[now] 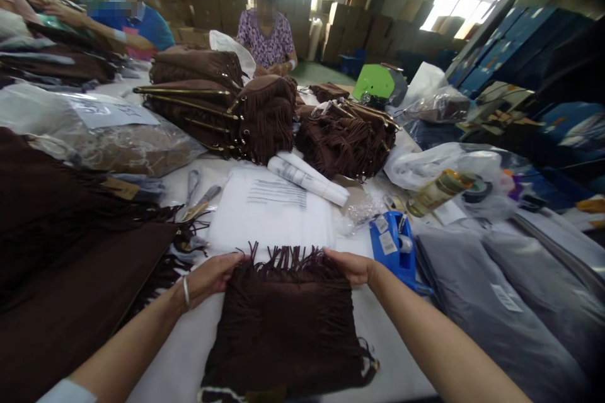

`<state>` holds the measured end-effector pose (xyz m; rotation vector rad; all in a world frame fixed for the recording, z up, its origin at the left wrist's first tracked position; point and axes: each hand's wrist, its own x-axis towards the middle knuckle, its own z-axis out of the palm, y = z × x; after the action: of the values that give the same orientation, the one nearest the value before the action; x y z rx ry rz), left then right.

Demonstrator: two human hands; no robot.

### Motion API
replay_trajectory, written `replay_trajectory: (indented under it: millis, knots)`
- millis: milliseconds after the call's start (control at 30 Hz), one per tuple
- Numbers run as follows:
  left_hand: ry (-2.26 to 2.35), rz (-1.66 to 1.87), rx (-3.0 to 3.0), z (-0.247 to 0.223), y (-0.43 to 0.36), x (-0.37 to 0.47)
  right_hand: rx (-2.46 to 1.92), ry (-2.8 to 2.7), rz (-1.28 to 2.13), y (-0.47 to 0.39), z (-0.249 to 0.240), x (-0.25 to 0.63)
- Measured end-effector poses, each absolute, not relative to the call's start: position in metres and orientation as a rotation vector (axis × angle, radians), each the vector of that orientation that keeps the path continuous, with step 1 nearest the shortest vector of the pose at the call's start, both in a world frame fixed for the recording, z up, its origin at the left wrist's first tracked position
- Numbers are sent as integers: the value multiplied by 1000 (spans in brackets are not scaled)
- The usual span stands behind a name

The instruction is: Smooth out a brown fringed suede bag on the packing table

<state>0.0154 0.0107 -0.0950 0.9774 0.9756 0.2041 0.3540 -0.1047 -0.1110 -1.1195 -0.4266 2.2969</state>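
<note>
A dark brown fringed bag [288, 327] lies flat on the white table in front of me, its fringe pointing away from me. At its far left corner, my left hand [212, 277] grips the edge between thumb and fingers. My right hand [350, 266] pinches the far right corner in the same way. The fingers under the bag are partly hidden. Just beyond the fringe is a stack of white plastic bags [269, 211] with printed lines. A rolled printed plastic sheet [309, 177] rests across the stack's back corner.
More brown fringed bags [265, 119] are piled at the back, and brown pieces [70, 277] cover the left. A blue tape dispenser [393, 245] stands right of the stack. Grey packed bags [491, 302] lie at the right. Two people work across the table.
</note>
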Motion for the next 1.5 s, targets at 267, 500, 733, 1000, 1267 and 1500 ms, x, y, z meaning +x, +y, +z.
replay_trajectory:
  millis: [267,500,733,1000,1267,1500]
  knots:
    - [591,-64,770,-94,30,66,-992,-602,2368,-70,-130,334]
    - [386,35,1461,-65,5,71,-1030,-1307,2041,-90,-70,313]
    - [429,295,2280,-94,-88,32,-1146,-2228,1111,-172,-59,271]
    - [436,242,2452,-102,-109,22,-1202,-1553,1085,-177,-45,285]
    - [646,433,2343,-77,-110,14,-1354,-2367,822,-159,-72,250]
    - [1499,431,1419,-93,-32,-7,-1377,-2354,692,-172,-81,247]
